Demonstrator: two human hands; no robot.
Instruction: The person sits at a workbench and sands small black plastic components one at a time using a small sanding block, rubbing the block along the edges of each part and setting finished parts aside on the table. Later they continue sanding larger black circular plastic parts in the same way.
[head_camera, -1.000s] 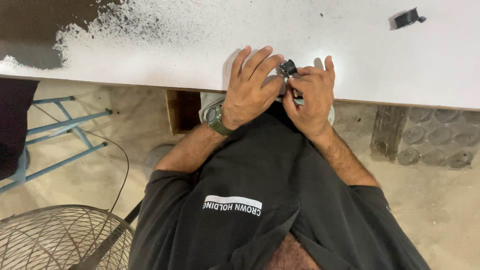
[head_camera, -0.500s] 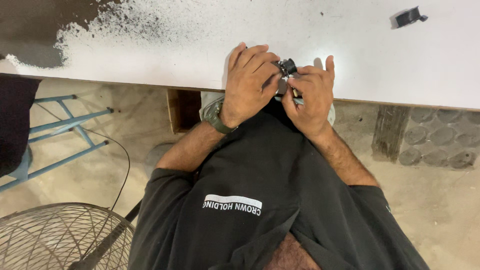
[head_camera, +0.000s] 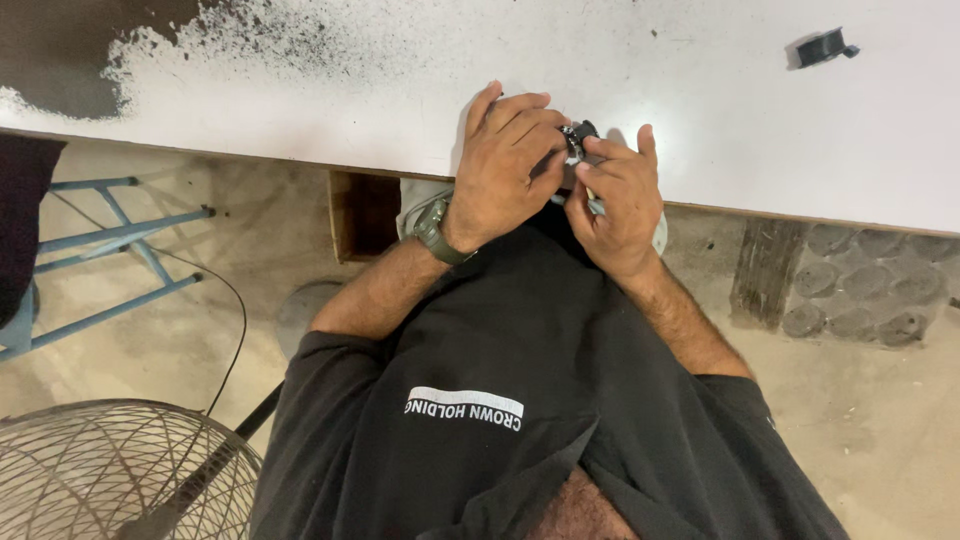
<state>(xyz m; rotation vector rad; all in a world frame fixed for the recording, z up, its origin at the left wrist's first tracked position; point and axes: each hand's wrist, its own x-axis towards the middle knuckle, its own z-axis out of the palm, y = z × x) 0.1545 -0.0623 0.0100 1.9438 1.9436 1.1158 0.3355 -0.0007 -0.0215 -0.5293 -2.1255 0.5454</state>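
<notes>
At the near edge of the white table (head_camera: 300, 110), a small black part (head_camera: 579, 135) is pinched between the two hands. The left hand (head_camera: 505, 165) is curled over it from the left, fingers bent and closed against the part, and a dark green wristwatch (head_camera: 432, 228) is worn on that wrist. The right hand (head_camera: 620, 200) is closed on the same part from the right, the thumb and forefinger being pressed to it while the other fingers are folded below. The part is held just above the tabletop, close to its front edge; its exact shape cannot be made out.

Below the hands a dark shirt (head_camera: 520, 400) with a white printed band is seen. Well apart from the hands, toward the far right of the table, a second small black piece (head_camera: 822, 47) is lying. The table's far left is spattered with dark speckles. On the floor to the left, a blue metal frame (head_camera: 110, 250) and a wire fan guard (head_camera: 110, 470) are visible.
</notes>
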